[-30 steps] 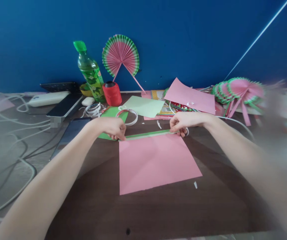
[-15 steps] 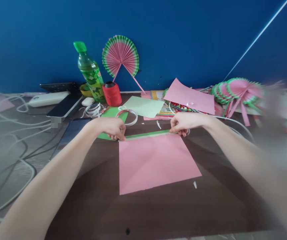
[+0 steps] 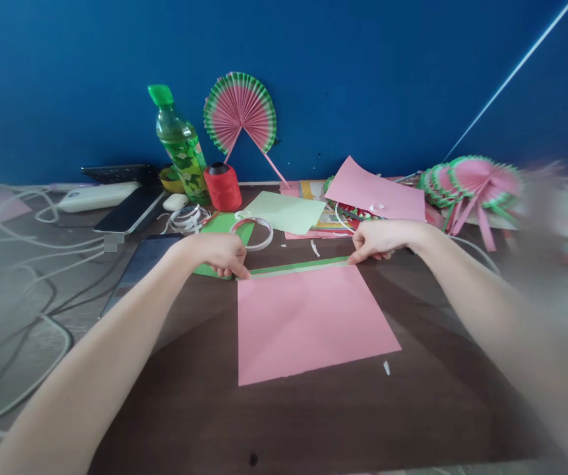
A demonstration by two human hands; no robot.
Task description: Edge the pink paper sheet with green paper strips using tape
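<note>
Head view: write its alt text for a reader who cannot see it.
A person's left hand and right hand touch opposite ends of a green-and-white band along the far edge of a pink sheet on a dark table. Behind, a pleated fan shows against a blue wall, near a green-capped bottle.
</note>
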